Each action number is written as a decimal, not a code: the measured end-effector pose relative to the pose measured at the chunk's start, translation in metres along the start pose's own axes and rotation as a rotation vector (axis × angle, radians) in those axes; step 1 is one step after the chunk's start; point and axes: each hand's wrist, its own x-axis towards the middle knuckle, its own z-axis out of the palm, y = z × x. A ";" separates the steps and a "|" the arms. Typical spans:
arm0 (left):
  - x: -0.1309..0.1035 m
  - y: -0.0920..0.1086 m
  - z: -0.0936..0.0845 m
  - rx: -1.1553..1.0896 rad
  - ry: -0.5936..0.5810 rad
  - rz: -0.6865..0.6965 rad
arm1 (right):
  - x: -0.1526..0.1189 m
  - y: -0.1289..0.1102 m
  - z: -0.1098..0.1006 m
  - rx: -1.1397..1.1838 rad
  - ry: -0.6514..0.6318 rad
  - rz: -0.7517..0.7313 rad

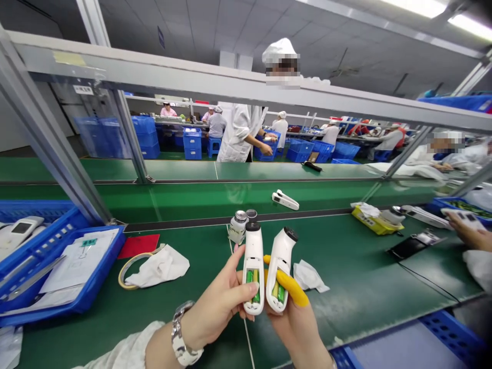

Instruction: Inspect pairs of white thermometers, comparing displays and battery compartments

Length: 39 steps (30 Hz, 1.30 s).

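My left hand [217, 310] grips a white handheld thermometer [253, 256] upright, its battery bay open toward me with green batteries showing. My right hand [295, 320], with yellow finger cots on thumb and forefinger, holds a second white thermometer [281, 256] beside the first, its battery bay also open with green batteries inside. The two devices almost touch. Both hands hover above the green bench [346, 287]. A watch sits on my left wrist.
Two small bottles [240, 224] stand just beyond the hands. White cloths [161, 266], [309, 275], a tape ring and a red card lie nearby. Blue bins with papers sit left. Another thermometer [285, 200] lies on the conveyor. Co-workers stand behind; another person's hand is at right.
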 end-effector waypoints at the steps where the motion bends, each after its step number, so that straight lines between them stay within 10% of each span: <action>1: -0.001 0.000 0.000 0.025 -0.005 0.010 | -0.001 0.000 0.000 -0.022 -0.010 -0.005; 24: -0.016 -0.004 -0.001 0.232 -0.177 0.100 | -0.024 -0.023 -0.002 -0.338 -0.108 -0.098; 39: -0.004 -0.002 -0.003 -0.006 -0.078 0.006 | -0.018 -0.017 0.006 -0.153 -0.092 0.035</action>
